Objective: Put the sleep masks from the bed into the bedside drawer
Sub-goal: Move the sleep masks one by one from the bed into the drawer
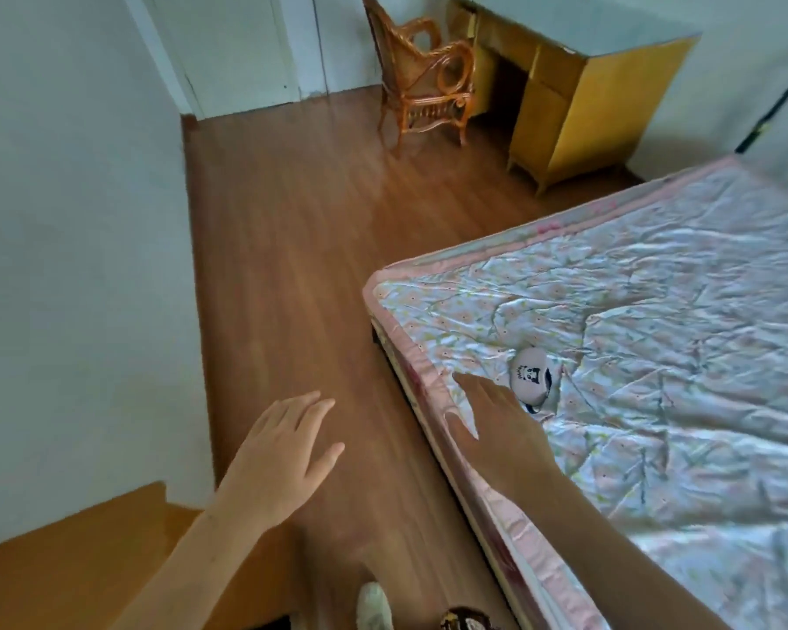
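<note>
Nearest the cam: a pale shoe toe (374, 604) at the bottom edge w/ a dark patterned obj (467, 619) just right of it (too cropped to ID). Both forearms reach in from below. Left hand (278, 456) hovers over the wood floor (283, 247), palm down, fingers spread and loose, holding nothing. Right hand (497, 425) is over the near left edge of the bed (656, 402), also flat and slack, fingers extended, nothing gripped; fingertips sit just beside a sleep mask (531, 375) but whether they touch it can't be told. Mask is pale pink/grey w/ a small panda print and a dark strap, lying on the crumpled floral quilt near the bed's left corner. Pink trim runs along the mattress edge. Near left, a corner of a brown wooden surface (64, 575) against the white wall (74, 266). Far side of the rm: a wicker chair (424, 79) next to a yellow desk (578, 88) w/ a pale top.
</note>
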